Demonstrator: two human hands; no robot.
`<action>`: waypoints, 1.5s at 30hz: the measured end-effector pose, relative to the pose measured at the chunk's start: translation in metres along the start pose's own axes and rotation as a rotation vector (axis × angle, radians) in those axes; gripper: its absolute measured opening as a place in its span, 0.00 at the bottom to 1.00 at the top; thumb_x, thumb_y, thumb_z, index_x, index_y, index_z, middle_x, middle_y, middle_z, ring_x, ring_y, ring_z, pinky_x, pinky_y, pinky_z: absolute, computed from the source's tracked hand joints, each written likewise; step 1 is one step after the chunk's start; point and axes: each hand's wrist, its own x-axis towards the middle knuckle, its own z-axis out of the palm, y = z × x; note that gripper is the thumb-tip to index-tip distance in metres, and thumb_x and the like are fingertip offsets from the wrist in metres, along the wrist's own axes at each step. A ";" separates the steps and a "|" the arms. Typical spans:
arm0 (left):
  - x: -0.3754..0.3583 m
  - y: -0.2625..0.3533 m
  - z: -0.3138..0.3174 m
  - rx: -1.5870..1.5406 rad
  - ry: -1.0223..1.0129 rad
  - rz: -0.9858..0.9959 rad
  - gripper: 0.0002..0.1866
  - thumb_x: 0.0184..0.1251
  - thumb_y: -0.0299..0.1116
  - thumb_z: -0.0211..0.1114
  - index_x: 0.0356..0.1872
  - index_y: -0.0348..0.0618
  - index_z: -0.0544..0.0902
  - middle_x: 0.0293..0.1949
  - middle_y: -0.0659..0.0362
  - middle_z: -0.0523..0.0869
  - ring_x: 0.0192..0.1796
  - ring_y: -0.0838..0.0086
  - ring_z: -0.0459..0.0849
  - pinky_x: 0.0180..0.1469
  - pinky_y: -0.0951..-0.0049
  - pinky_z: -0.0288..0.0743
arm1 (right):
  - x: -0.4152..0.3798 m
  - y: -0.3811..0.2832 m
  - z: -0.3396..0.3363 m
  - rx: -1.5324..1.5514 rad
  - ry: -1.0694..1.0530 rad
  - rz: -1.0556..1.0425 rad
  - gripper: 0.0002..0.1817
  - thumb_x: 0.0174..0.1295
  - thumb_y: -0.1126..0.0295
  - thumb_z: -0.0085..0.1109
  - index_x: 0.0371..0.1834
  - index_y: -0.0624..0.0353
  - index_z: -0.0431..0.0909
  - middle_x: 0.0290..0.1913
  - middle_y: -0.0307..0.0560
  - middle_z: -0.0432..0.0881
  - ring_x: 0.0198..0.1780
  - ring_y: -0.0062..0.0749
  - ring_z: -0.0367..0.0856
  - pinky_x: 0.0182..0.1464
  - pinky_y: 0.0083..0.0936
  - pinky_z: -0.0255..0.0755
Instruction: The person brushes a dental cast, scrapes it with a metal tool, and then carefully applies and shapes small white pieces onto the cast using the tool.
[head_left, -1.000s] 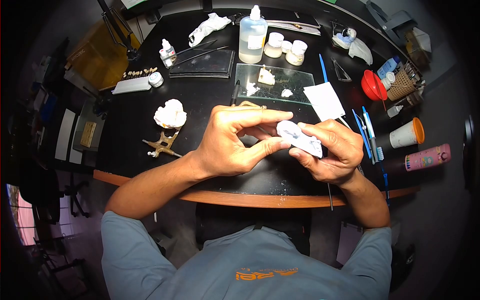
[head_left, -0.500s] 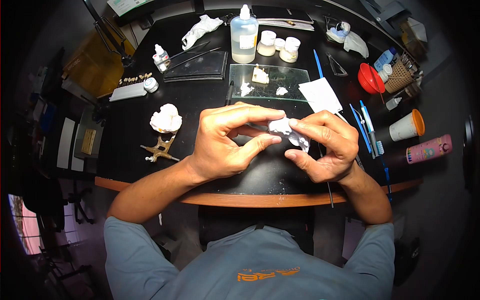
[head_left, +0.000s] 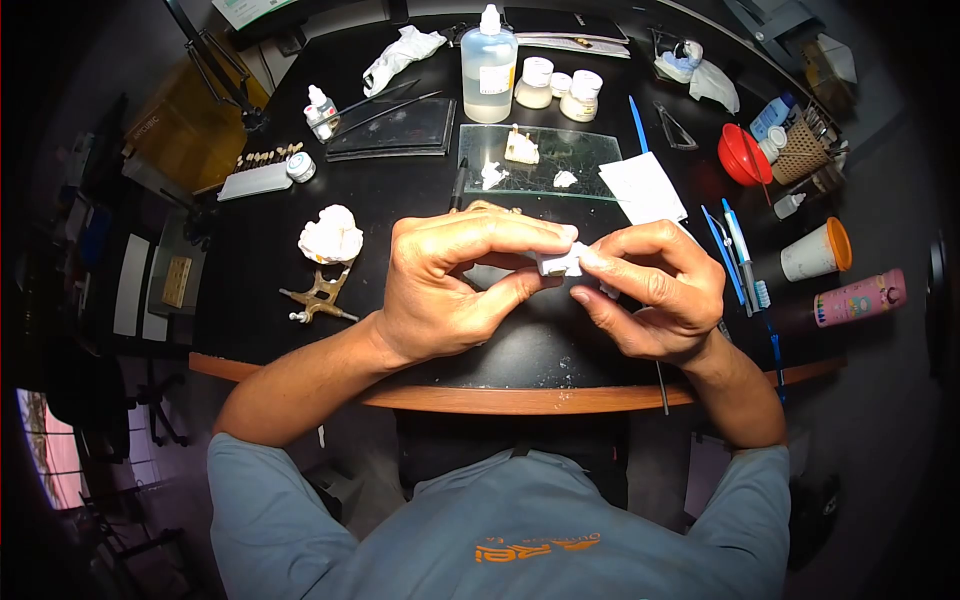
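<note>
Between the fingertips and thumb of my left hand (head_left: 445, 275) is a small white plaster dental model piece (head_left: 558, 263). My right hand (head_left: 660, 285) is closed beside it, its index finger and thumb at the piece's right side. A second white bit, crumpled like tissue, shows partly among the right fingers; most of it is hidden. To the left, a larger white plaster dental cast (head_left: 331, 236) rests by a brass-coloured articulator frame (head_left: 320, 296). Beyond my hands, a glass slab (head_left: 590, 165) bears a yellowish tooth model (head_left: 521, 146) and white scraps.
A large liquid bottle (head_left: 488, 75) and small jars (head_left: 580, 97) stand at the back. On the left are a shade guide (head_left: 255, 182) and a black case (head_left: 390, 128). Rightward lie white paper (head_left: 643, 190), a toothbrush (head_left: 745, 255), a red bowl (head_left: 740, 155) and a cup (head_left: 808, 252).
My right hand has shifted slightly right, its fingers curling further over the white bit, which shows less now. The plaster piece has turned in my left fingers.
</note>
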 end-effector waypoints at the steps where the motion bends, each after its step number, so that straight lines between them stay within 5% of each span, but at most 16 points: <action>1: 0.000 0.000 0.000 0.006 -0.006 0.006 0.18 0.62 0.11 0.75 0.53 0.31 0.89 0.53 0.42 0.92 0.54 0.63 0.94 0.54 0.69 0.92 | 0.000 0.000 0.000 -0.002 0.004 -0.008 0.23 0.49 0.82 0.82 0.52 0.61 0.93 0.41 0.50 0.88 0.35 0.27 0.89 0.32 0.20 0.83; 16: 0.001 0.007 0.001 0.090 -0.067 -0.045 0.25 0.59 0.15 0.80 0.59 0.29 0.87 0.54 0.42 0.91 0.53 0.65 0.94 0.52 0.70 0.94 | -0.003 -0.001 0.000 0.017 0.013 0.095 0.19 0.54 0.80 0.78 0.52 0.65 0.93 0.35 0.46 0.87 0.28 0.24 0.85 0.28 0.19 0.77; 22: 0.000 0.008 0.008 0.015 0.004 -0.221 0.19 0.60 0.15 0.80 0.53 0.28 0.88 0.54 0.44 0.90 0.53 0.65 0.94 0.54 0.70 0.93 | 0.001 -0.005 -0.001 0.001 0.010 0.202 0.15 0.51 0.78 0.80 0.42 0.65 0.90 0.49 0.54 0.82 0.43 0.34 0.87 0.42 0.26 0.83; 27: 0.002 0.006 0.009 0.258 -0.005 0.011 0.15 0.58 0.22 0.84 0.46 0.32 0.91 0.41 0.51 0.95 0.39 0.72 0.96 0.40 0.74 0.92 | -0.006 -0.001 0.006 0.115 0.093 0.187 0.14 0.48 0.84 0.81 0.34 0.63 0.85 0.54 0.54 0.76 0.46 0.32 0.87 0.47 0.26 0.86; 36: 0.004 0.001 0.004 0.398 -0.063 0.185 0.18 0.51 0.20 0.86 0.45 0.34 0.93 0.45 0.48 0.96 0.46 0.60 0.96 0.47 0.66 0.89 | -0.005 0.000 0.007 0.154 0.050 0.124 0.13 0.52 0.87 0.80 0.32 0.66 0.81 0.54 0.55 0.74 0.44 0.29 0.88 0.45 0.23 0.86; 45: 0.005 -0.003 0.004 0.438 -0.076 0.250 0.17 0.51 0.21 0.86 0.44 0.35 0.92 0.44 0.48 0.96 0.42 0.61 0.96 0.44 0.67 0.87 | -0.004 0.002 0.006 0.077 -0.010 0.047 0.11 0.54 0.87 0.78 0.33 0.68 0.82 0.53 0.57 0.75 0.44 0.30 0.87 0.44 0.22 0.87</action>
